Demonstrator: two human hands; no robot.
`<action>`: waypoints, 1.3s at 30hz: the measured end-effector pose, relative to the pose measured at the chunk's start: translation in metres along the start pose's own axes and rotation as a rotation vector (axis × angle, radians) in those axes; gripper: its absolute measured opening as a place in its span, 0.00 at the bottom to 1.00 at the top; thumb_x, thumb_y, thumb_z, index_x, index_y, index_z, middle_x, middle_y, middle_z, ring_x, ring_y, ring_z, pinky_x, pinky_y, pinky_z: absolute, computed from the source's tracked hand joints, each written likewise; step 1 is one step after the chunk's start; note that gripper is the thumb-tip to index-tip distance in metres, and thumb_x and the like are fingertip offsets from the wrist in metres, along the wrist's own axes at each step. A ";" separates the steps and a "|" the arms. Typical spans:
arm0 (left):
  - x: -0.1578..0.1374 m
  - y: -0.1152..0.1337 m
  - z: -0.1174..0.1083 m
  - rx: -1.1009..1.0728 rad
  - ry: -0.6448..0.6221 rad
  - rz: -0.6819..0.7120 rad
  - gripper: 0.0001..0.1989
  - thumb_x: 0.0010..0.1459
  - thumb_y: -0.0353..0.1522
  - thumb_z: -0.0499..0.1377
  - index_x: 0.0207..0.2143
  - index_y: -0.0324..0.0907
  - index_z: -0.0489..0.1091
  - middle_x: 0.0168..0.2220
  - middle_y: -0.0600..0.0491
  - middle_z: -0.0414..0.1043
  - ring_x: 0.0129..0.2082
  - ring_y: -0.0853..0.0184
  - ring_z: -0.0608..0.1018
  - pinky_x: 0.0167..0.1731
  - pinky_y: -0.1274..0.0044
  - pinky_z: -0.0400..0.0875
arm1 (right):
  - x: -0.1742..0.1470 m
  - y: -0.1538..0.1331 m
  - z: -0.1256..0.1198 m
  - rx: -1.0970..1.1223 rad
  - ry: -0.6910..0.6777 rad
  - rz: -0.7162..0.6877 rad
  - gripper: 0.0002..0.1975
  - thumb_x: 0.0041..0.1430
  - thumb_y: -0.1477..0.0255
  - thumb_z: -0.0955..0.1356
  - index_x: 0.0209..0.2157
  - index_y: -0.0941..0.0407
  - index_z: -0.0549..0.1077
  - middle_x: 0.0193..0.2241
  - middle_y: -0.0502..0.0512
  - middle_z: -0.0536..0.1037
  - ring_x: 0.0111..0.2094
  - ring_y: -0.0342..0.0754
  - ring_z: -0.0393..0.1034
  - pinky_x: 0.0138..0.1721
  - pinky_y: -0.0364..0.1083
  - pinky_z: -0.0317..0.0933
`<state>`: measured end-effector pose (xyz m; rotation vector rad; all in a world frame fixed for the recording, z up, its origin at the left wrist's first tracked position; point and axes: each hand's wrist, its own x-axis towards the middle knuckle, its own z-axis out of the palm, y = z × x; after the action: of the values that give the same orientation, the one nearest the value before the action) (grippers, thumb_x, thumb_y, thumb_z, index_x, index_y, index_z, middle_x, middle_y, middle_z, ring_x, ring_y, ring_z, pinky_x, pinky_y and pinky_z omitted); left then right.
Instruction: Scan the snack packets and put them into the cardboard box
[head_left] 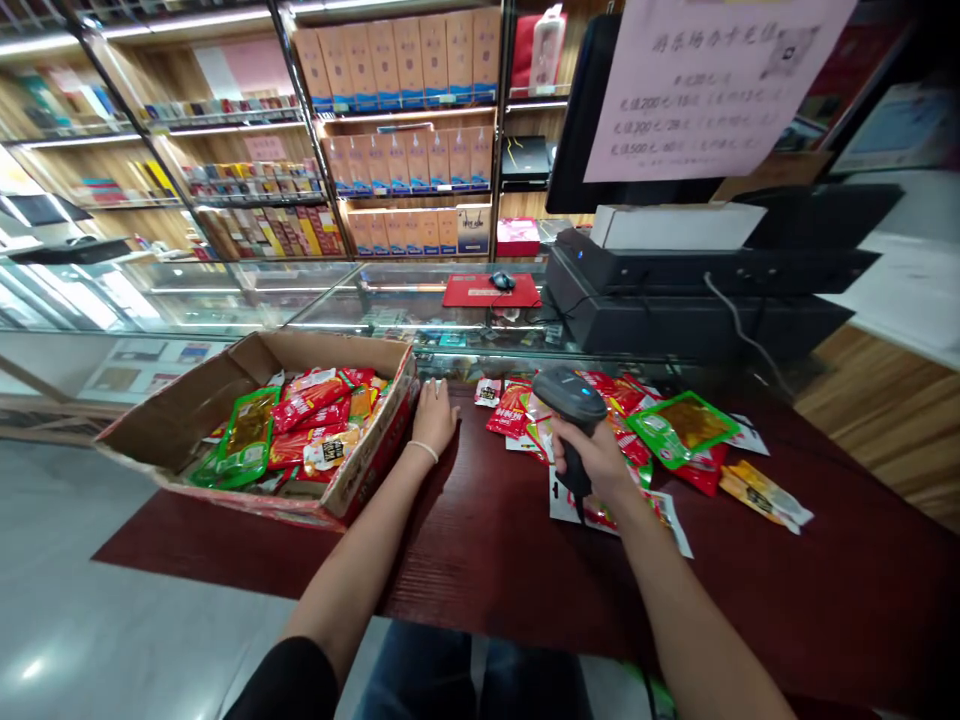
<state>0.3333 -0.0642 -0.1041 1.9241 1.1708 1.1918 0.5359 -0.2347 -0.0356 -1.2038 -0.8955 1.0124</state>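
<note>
My right hand (596,455) is wrapped around the handle of a black barcode scanner (568,395), which is held over a pile of snack packets. Under and around it lie red packets (512,408), a green-edged packet (684,428) and a yellow packet (763,495). My left hand (435,415) lies flat on the dark red tabletop with its fingers stretched forward and nothing in it. Just left of that hand stands an open cardboard box (180,395) holding several red packets (311,398) and a green-edged packet (250,435).
A glass display counter (337,305) borders the table's far side, with a mouse (502,281) on a red mat (457,290). At the right back stand a dark cash register (675,325) and a monitor carrying a pink paper sign (705,90). Shelves of boxed goods (397,60) line the wall.
</note>
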 end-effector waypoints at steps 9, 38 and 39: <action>-0.012 -0.014 0.004 0.391 -0.287 0.129 0.12 0.63 0.27 0.53 0.43 0.41 0.74 0.44 0.45 0.76 0.48 0.59 0.75 0.54 0.68 0.65 | 0.002 0.007 -0.002 -0.014 0.020 0.041 0.18 0.53 0.58 0.74 0.24 0.56 0.69 0.17 0.46 0.69 0.14 0.39 0.62 0.15 0.39 0.55; -0.013 -0.005 0.017 -0.847 0.041 -0.526 0.19 0.49 0.28 0.67 0.43 0.39 0.66 0.37 0.50 0.78 0.36 0.68 0.81 0.48 0.67 0.75 | 0.009 0.024 0.002 -0.156 0.030 0.086 0.20 0.53 0.56 0.74 0.22 0.57 0.69 0.15 0.47 0.69 0.12 0.40 0.62 0.14 0.40 0.55; -0.013 -0.005 0.018 -0.846 0.043 -0.520 0.19 0.48 0.29 0.68 0.42 0.38 0.67 0.37 0.49 0.78 0.36 0.68 0.81 0.48 0.67 0.75 | 0.009 0.024 0.002 -0.170 0.028 0.089 0.20 0.53 0.56 0.74 0.22 0.57 0.69 0.15 0.47 0.69 0.12 0.40 0.62 0.14 0.40 0.55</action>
<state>0.3447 -0.0737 -0.1210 0.9018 0.8876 1.1655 0.5339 -0.2240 -0.0587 -1.4076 -0.9276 1.0031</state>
